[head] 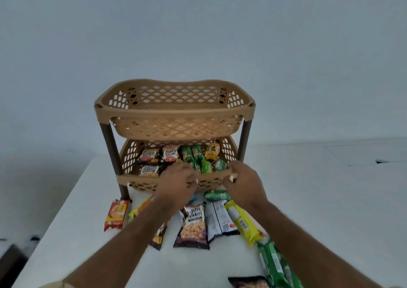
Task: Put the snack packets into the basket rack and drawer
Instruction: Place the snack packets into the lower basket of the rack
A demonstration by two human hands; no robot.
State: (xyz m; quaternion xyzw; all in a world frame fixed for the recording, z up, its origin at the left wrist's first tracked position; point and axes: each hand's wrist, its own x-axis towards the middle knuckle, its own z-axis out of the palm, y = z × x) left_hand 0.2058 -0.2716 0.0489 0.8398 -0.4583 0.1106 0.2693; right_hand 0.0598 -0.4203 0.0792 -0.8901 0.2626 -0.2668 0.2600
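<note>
A tan two-tier basket rack (174, 111) stands on the white table (77, 221). Its top basket shows nothing inside. The lower basket (136, 179) holds salted peanut packets (149, 155), green packets (206, 166) and a yellow packet (212, 151). My left hand (176, 184) curls its fingers over the lower basket's front rim at the middle. My right hand (244, 182) grips the same rim further right, thumb under it. On the table in front lie a salted peanuts packet (193, 226), a white packet (218, 219), a yellow packet (242, 224), a green packet (217, 195) and a red-orange packet (116, 215).
More packets lie near me: a long green one (275, 265) at the right, a dark one (248, 283) at the bottom edge, another dark one (159, 237) under my left forearm. The table's left edge runs diagonally; a dark object (13, 261) sits below it.
</note>
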